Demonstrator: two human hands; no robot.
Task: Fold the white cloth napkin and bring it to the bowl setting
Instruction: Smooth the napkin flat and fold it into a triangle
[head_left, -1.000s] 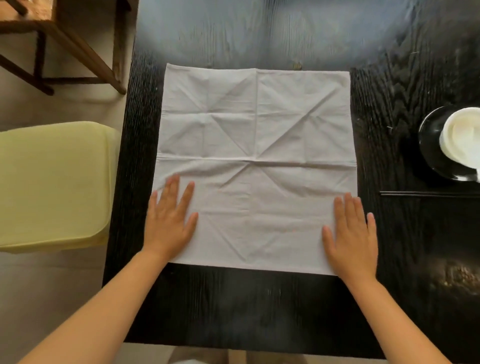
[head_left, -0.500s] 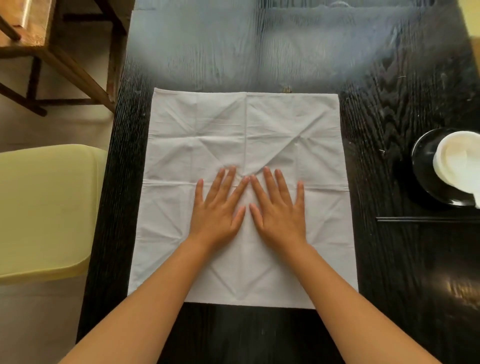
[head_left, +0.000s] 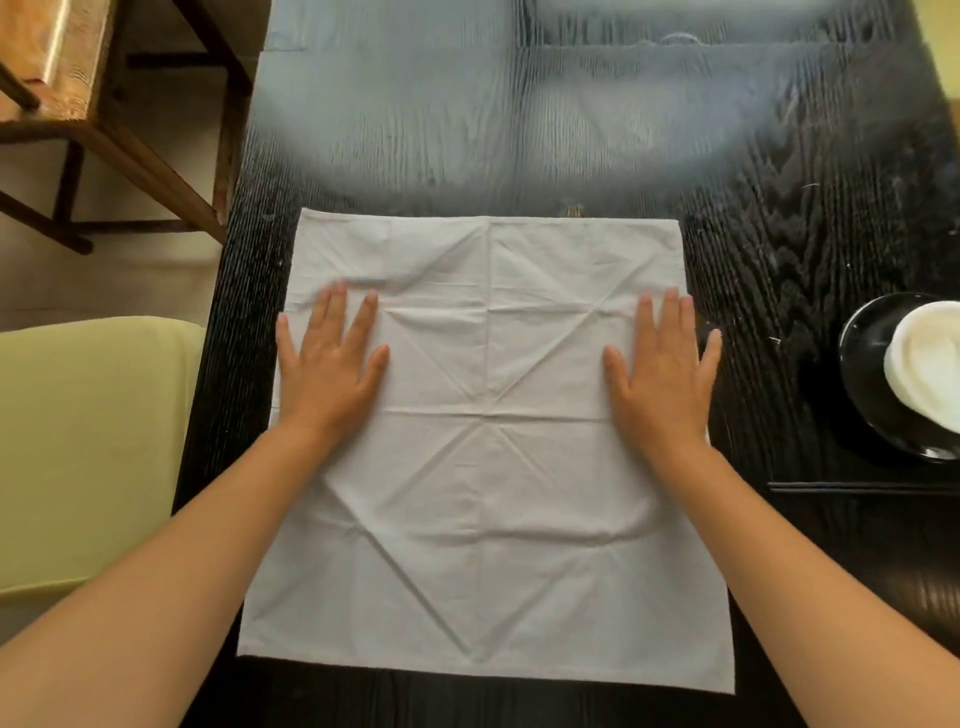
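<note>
Both palms, left hand (head_left: 332, 364) and right hand (head_left: 662, 364), now spread flat at napkin (head_left: 488, 519) edges, swept outward from centre; smoothing done, folding pending.

From my remote seat I see two bare forearms entering from the lower left and lower right corners of the frame, neither covered by a sleeve as far as the picture reaches. My left hand (head_left: 332, 364) and right hand (head_left: 662, 366) wear no gloves, rings, watch or wristbands. The fingers (head_left: 670, 312) are slender with short, unpainted nails. Both wrists are bare too, and I can make out no markings on either arm.
</note>
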